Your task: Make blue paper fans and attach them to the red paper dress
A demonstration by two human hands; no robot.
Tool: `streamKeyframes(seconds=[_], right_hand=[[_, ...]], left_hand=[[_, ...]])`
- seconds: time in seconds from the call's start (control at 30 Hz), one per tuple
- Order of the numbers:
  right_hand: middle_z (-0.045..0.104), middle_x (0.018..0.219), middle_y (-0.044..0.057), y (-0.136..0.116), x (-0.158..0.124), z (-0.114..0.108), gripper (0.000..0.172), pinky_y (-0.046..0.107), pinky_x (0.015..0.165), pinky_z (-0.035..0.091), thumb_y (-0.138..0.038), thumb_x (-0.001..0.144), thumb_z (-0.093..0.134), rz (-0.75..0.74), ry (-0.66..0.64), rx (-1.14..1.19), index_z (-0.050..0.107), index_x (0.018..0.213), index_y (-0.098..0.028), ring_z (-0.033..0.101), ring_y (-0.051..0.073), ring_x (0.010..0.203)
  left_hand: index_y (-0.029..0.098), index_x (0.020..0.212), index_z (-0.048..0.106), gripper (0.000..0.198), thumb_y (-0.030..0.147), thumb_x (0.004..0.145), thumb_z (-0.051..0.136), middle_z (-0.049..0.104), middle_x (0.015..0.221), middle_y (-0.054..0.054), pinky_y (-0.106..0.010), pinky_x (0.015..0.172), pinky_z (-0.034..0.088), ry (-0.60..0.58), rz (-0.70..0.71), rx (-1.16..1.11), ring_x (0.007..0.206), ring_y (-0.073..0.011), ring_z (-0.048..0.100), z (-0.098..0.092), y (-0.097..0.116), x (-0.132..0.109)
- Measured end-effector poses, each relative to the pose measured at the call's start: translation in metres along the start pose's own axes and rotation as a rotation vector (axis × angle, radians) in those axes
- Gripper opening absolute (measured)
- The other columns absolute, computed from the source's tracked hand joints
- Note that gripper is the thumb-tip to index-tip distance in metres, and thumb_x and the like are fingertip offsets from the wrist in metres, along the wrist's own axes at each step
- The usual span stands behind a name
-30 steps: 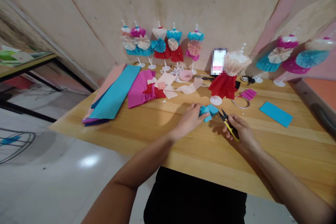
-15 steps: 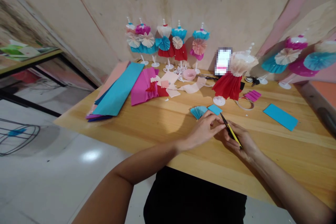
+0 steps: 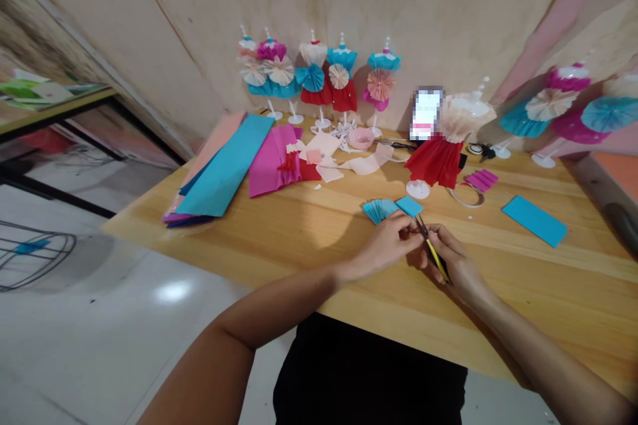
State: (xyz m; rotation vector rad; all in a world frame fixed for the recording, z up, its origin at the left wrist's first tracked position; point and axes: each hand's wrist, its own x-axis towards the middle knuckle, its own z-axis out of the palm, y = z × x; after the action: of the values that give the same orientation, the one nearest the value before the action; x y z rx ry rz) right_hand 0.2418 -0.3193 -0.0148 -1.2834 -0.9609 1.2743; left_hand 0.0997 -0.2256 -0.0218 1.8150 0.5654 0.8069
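A pair of scissors [image 3: 434,254] with a yellow-and-black handle and dark pointed blades is in my right hand [image 3: 456,262]. The fingers wrap round the handle, and the two tips stand slightly apart. My left hand [image 3: 386,246] is closed in a pinch close to the blades; what its fingertips hold is hidden. Just beyond the left hand are a pleated blue paper fan [image 3: 376,210] and a small blue paper piece [image 3: 409,206]. Whether the left fingers touch either one, I cannot tell.
Several dress forms in crepe paper stand along the wall; the nearest has a red skirt [image 3: 434,163]. Left lie long paper sheets [image 3: 226,166] and magenta paper [image 3: 272,163]. A pink bowl [image 3: 361,139], a phone [image 3: 426,113] and a blue rectangle [image 3: 534,220] are also on the table.
The scissors have turned a little more upright and their tips have parted. My right hand has shifted slightly left. My left hand stays nearly in place.
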Motion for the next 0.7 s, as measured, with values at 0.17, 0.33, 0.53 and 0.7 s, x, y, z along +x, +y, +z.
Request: streamKeyframes(seconds=[0.17,0.33,0.53,0.7], right_hand=[[0.059,0.06,-0.004,-0.005,0.0,-0.004,0.025,0.02,0.034,0.017,-0.042,0.095,0.051,0.068,-0.028,0.125,0.054,0.112,-0.024,0.026,0.004,0.031],[0.051,0.059,-0.005,-0.011,0.005,-0.022,0.025,0.022,0.033,0.008,-0.037,0.091,0.053,0.152,-0.064,0.24,0.059,0.109,-0.021,0.011,0.002,0.033],[0.052,0.057,-0.005,-0.019,0.005,-0.024,0.029,0.022,0.034,0.012,-0.042,0.092,0.052,0.11,-0.027,0.176,0.059,0.111,-0.021,0.015,0.003,0.033],[0.061,0.059,-0.003,-0.017,-0.001,-0.007,0.032,0.022,0.033,0.019,-0.051,0.096,0.047,0.026,0.027,0.008,0.055,0.112,-0.024,0.03,0.005,0.03]], left_hand=[[0.017,0.077,0.057,0.007,0.018,0.084,0.059,0.057,0.084,-0.001,-0.027,0.073,0.042,-0.012,-0.087,-0.086,0.079,-0.0128,0.053,0.0,-0.007,0.004],[0.019,0.077,0.059,0.008,0.02,0.085,0.058,0.057,0.084,-0.001,-0.028,0.073,0.043,-0.096,0.027,0.062,0.076,-0.0133,0.053,0.002,-0.007,-0.001],[0.021,0.09,0.061,0.009,0.027,0.091,0.054,0.057,0.1,-0.005,-0.03,0.081,0.043,-0.111,0.108,0.126,0.087,-0.0163,0.054,0.007,0.004,-0.011],[0.019,0.097,0.062,0.015,0.032,0.091,0.057,0.059,0.098,-0.005,-0.028,0.08,0.043,0.016,0.014,0.004,0.088,-0.0159,0.054,0.002,0.006,-0.003]])
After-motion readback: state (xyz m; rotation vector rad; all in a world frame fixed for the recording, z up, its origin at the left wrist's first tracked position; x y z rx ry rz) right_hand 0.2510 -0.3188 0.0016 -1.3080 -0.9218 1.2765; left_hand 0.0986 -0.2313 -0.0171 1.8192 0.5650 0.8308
